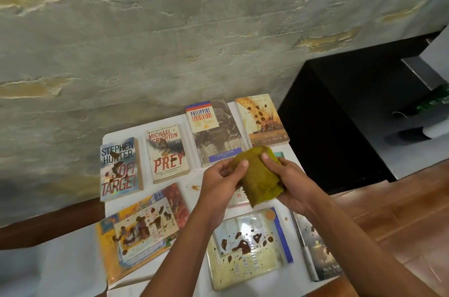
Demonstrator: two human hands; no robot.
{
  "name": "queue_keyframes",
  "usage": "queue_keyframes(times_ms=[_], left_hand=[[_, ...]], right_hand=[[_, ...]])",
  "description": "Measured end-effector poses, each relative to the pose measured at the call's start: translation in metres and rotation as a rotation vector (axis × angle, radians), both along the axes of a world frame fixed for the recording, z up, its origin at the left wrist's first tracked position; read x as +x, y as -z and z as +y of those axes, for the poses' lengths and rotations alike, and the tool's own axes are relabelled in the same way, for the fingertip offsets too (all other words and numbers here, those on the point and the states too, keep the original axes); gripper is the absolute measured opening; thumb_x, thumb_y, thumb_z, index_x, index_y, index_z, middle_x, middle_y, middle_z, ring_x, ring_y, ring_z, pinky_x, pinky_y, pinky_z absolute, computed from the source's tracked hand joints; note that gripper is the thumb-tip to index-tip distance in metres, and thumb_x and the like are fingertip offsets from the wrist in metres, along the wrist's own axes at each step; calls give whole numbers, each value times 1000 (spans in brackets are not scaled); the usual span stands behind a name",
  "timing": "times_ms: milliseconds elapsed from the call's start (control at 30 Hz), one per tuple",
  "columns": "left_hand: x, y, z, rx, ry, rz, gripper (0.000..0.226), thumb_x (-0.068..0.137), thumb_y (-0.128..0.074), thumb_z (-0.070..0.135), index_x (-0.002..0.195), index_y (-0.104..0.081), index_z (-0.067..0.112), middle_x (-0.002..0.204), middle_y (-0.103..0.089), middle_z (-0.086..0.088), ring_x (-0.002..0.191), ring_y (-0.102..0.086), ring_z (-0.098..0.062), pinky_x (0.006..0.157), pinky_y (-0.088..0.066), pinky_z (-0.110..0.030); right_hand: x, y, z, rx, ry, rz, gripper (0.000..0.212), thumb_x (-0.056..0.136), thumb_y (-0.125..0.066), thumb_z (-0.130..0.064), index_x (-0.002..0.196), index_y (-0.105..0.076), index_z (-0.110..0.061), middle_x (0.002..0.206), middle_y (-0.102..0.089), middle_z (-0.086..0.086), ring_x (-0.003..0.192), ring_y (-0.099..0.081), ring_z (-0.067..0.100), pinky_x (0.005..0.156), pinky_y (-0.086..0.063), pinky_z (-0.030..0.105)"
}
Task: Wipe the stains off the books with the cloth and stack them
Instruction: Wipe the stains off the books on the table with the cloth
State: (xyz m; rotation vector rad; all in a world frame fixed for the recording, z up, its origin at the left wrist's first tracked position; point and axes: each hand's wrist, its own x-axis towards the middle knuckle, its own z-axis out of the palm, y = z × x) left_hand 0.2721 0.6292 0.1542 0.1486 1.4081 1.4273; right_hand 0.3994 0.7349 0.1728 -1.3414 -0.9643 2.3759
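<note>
Both hands hold a folded olive-green cloth (pixel 257 176) above the middle of the white table (pixel 170 265). My left hand (pixel 220 183) pinches its left edge; my right hand (pixel 289 182) grips it from the right. Several stained books lie flat around it: "Soft Target" (pixel 120 168), "Prey" (pixel 167 152), "Philippine Legislature" (pixel 215 131), a yellow book (pixel 262 119) with dark spots, a colourful book (pixel 143 228), and a pale book (pixel 247 248) with brown blotches. A white book (pixel 237 198) is mostly hidden under the hands.
A dark book (pixel 318 250) hangs over the table's right edge. A rough plaster wall (pixel 170 41) stands behind the table. A black cabinet (pixel 352 114) is at the right, above wooden flooring (pixel 401 211). Crumbs (pixel 195 187) lie on the table.
</note>
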Motion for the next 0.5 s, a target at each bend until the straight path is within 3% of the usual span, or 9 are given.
queue_keyframes(times_ms=[133, 333, 500], left_hand=[[4, -2, -2, 45, -22, 4, 62, 70, -83, 32, 126, -64, 10, 115, -74, -6, 109, -71, -21, 99, -55, -42], [15, -10, -3, 72, -63, 52, 33, 88, -75, 16, 120, -66, 16, 112, -75, -4, 104, -72, -19, 88, -58, -35], [40, -21, 1, 68, -136, 86, 32, 91, -73, 17, 121, -65, 20, 112, -75, -3, 102, -73, -16, 84, -59, -31]], right_hand=[[1, -3, -4, -37, 41, 20, 35, 97, -60, -27, 123, -59, -3, 114, -71, 21, 109, -68, 36, 99, -51, 51], [13, -12, -4, -13, 40, 79, 33, 98, -60, -25, 125, -58, -5, 116, -71, 19, 110, -68, 35, 100, -51, 52], [34, -21, 3, -2, 6, 142, 33, 98, -59, -22, 127, -59, -7, 118, -70, 17, 112, -67, 34, 101, -50, 53]])
